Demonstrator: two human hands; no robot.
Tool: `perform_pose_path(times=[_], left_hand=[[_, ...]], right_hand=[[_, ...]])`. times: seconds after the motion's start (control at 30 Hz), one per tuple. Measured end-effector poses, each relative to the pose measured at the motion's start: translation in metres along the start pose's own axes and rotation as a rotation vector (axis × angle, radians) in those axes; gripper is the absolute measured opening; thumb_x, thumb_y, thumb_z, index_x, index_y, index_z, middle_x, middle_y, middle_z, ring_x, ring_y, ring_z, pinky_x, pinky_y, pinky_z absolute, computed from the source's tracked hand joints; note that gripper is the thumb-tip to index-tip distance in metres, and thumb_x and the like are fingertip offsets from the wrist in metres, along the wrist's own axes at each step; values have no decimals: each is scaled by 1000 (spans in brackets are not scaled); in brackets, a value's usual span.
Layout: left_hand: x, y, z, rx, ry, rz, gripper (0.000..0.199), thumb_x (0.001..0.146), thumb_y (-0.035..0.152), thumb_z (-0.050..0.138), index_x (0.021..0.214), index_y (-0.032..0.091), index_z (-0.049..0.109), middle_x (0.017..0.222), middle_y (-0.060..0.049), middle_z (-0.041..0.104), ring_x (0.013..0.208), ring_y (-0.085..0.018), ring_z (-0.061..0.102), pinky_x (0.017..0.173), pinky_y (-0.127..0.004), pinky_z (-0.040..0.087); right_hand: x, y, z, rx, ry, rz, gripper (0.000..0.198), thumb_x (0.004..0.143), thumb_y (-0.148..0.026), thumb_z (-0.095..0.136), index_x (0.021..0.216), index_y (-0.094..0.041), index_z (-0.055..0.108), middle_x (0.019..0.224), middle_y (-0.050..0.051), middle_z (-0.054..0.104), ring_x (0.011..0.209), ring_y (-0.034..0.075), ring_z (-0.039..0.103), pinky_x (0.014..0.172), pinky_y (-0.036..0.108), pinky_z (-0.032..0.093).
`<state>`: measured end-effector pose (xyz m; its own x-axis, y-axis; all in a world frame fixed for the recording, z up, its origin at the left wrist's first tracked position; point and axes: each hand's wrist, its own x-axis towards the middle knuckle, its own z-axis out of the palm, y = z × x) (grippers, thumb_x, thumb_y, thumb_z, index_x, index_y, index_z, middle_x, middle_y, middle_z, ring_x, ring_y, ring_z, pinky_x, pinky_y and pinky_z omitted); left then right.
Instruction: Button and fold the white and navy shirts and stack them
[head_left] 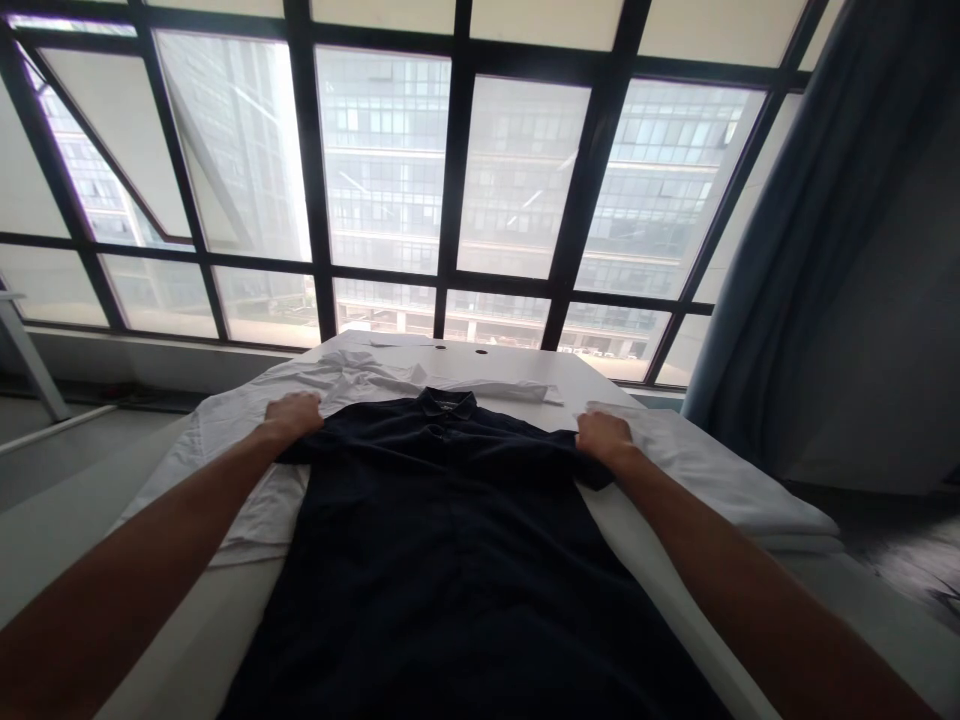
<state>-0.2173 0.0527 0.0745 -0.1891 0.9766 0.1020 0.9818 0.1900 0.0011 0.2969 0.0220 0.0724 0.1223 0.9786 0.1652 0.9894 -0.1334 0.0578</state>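
A dark navy short-sleeved shirt (450,540) lies spread out, front side up, with its collar pointing away from me. At its left sleeve my left hand (295,418) is closed, gripping the cloth. My right hand (604,436) pinches the right sleeve near the shoulder. Between the two hands the upper part of the shirt is stretched sideways, with a few creases across the chest. The shirt's lower end runs out of view at the bottom.
Beneath the shirt is a white table (555,370). A crumpled white garment (247,420) lies on the left, and folded white cloth (712,470) is stacked at the right. Large black-framed windows (382,160) stand behind, with a dark blue curtain (810,230) at right.
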Motion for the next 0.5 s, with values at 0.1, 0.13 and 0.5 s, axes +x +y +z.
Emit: perform_pose_path(times=[0.1,0.13,0.5], left_hand=[[11,45,2,-19,15,205,39,85,29,49,116,20,69,126,-13,65,116,-31,59,95,-42,46],[15,59,5,-20,22,264,38,87,32,47,114,20,70,123,-14,66,115,-31,60,95,-43,46],[74,123,36,-56,11,333,38,88,41,58,117,20,69,123,-15,67,120,-32,56,100,-45,42]], right_hand=[[17,-29,7,58,-49,-72,29,92,-30,54,103,-10,72,119,22,65,110,29,60,89,37,46],[24,-36,10,78,-64,-75,29,92,-31,54,101,-11,73,116,21,67,108,28,62,89,36,46],[97,-58,54,254,-164,-106,24,79,-35,70,98,-21,74,106,7,72,101,22,66,85,29,50]])
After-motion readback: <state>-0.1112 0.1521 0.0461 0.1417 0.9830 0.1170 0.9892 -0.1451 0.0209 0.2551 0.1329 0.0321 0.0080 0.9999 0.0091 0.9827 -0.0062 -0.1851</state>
